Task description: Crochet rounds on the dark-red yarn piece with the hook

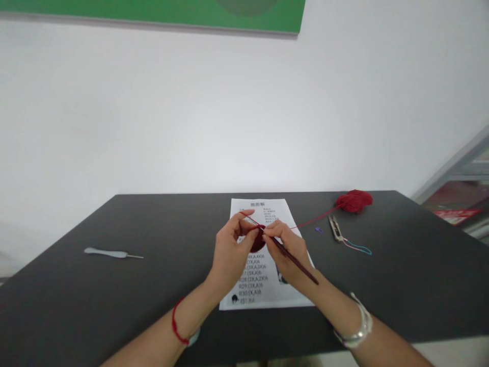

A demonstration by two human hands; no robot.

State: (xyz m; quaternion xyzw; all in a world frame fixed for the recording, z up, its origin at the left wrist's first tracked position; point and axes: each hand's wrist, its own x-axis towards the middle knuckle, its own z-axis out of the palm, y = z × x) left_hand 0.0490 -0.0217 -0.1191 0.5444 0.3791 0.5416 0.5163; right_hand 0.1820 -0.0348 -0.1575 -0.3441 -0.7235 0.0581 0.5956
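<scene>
Between my two hands is a small dark red crochet piece point(257, 241), held above a printed pattern sheet point(263, 298). My left hand point(234, 243) pinches the piece at its edge, and red yarn runs over its raised index finger. My right hand point(284, 247) is closed around a crochet hook point(296, 261) with a dark brown handle that slants down to the right. The hook's tip meets the top edge of the piece. A strand of red yarn point(317, 219) stretches from behind my right hand to a red yarn ball point(354, 201) at the back right.
To the left on the black table point(153, 295) lies a grey-handled crochet hook point(112, 253). Thread snips point(336, 229) with a blue and pink cord rest at the right, beside a small purple stitch marker point(319, 230). A white wall point(244, 112) rises behind the table.
</scene>
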